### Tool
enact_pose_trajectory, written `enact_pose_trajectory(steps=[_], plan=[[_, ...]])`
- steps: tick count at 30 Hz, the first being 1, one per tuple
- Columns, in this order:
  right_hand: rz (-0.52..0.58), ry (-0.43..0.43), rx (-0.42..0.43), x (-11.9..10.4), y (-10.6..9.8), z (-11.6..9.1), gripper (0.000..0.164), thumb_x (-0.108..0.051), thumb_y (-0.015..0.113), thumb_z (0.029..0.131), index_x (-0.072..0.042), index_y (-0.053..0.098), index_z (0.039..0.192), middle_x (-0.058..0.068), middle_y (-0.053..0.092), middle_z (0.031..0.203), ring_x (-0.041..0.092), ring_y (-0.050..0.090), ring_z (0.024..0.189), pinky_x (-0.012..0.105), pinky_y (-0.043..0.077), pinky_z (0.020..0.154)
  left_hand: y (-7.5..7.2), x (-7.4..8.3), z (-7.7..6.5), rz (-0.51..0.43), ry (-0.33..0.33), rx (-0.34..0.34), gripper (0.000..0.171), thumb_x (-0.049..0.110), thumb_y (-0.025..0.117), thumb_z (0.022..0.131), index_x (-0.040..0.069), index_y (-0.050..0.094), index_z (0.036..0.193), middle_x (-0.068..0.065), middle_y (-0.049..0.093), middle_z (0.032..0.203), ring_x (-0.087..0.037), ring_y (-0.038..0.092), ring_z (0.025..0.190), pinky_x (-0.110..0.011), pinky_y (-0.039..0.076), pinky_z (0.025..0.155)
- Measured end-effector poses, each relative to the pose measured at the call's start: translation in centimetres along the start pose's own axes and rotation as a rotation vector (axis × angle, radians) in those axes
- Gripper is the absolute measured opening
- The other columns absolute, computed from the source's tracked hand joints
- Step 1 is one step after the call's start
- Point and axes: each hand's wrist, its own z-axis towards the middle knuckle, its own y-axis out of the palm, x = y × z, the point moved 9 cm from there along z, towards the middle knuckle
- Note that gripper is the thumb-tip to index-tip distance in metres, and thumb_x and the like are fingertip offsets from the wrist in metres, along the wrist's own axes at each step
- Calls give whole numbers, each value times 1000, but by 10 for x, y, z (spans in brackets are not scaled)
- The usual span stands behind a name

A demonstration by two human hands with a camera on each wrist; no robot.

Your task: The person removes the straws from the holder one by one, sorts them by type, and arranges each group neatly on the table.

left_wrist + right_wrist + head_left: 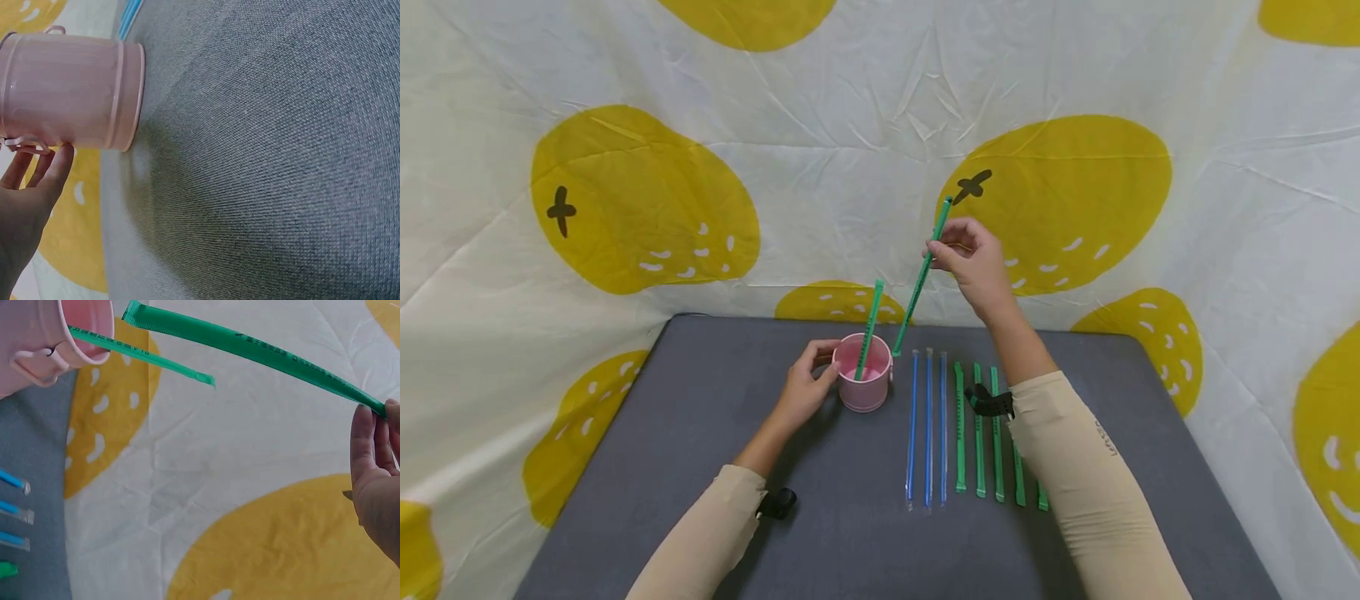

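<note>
A small pink bucket (862, 395) stands upright on the table, with one green paper-wrapped straw (869, 329) leaning inside it. My left hand (806, 386) holds the bucket at its left side, thumb and fingers by the side lug (28, 144). Up and to the right, my right hand (973, 262) pinches a second green wrapped straw (921, 279) near its top end. That straw slants down, its lower end beside the bucket's rim at the right. Dark printing runs along its wrapper (250, 350) in the right wrist view.
Three blue straws (928, 429) in clear wrappers lie in a row right of the bucket. Beside them lie several green wrapped straws (960, 442), partly hidden under my right forearm. The dark grey table (700, 425) ends at a patterned cloth (850, 200) behind.
</note>
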Motion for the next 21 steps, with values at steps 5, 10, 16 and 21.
enact_pose_trajectory(steps=[5, 10, 16, 21], plan=[[-16, -31, 31, -2, -21, -4, 24, -9, 70, 87, -3, 60, 107, 6, 63, 92, 14, 69, 77, 28, 59, 72, 0, 0, 2, 24, -11, 4, 39, 6, 59, 94, -4, 49, 130, -24, 56, 130, -39, 56, 120, -52, 48, 98], [-83, 26, 49, 9, -43, -16, 28, -10, 70, 87, -1, 59, 112, 3, 62, 91, 12, 68, 77, 26, 58, 71, 1, -1, 1, 4, -16, -2, 41, 9, 60, 94, -7, 48, 130, -27, 55, 130, -42, 55, 120, -53, 49, 96], [-218, 98, 51, 19, -68, -38, 30, -7, 65, 90, 6, 56, 116, 4, 61, 91, 12, 67, 77, 23, 58, 69, 1, -1, 2, 2, -13, 5, 41, 10, 60, 94, -7, 48, 130, -26, 55, 130, -43, 55, 120, -50, 49, 96], [-347, 159, 52, 28, -91, -53, 32, -10, 63, 92, 6, 54, 119, 5, 61, 93, 9, 68, 80, 20, 56, 69, 2, 1, 3, 11, -11, 13, 39, 5, 60, 94, -7, 49, 129, -26, 56, 129, -42, 55, 119, -49, 49, 97]])
